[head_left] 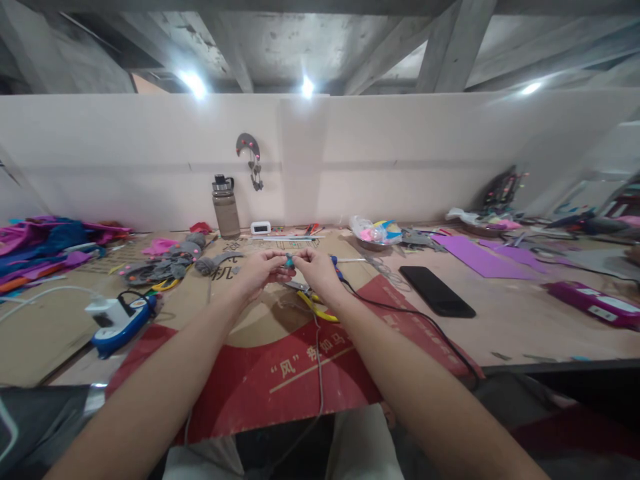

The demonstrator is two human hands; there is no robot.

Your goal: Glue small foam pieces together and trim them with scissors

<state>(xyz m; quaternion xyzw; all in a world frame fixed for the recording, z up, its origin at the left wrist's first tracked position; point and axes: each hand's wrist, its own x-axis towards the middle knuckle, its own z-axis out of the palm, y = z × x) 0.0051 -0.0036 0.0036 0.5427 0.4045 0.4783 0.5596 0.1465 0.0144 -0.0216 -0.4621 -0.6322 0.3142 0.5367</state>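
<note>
Ceiling lamps (193, 84): three white glare spots, blown out and haloed, the left one broadest.
Concrete ceiling (385, 40): grey, uneven, with dim beams and paler panels between.
White partition (150, 153): softly lit, greyish; faint vertical band of shade near the middle.
Table (520, 333): moderate, diffuse light on top; deep dark below the front edge.
Brown cardboard (250, 327): soft-edged shadow beneath the fingers (273, 257).
Small green piece (289, 261): blurred, detail lost.
Red board (240, 387): large lettering soft, small print illegible.
Forearms (165, 373): stretched toward the lower corners, wide-angle.
Side margins: skewed, smeared.
</note>
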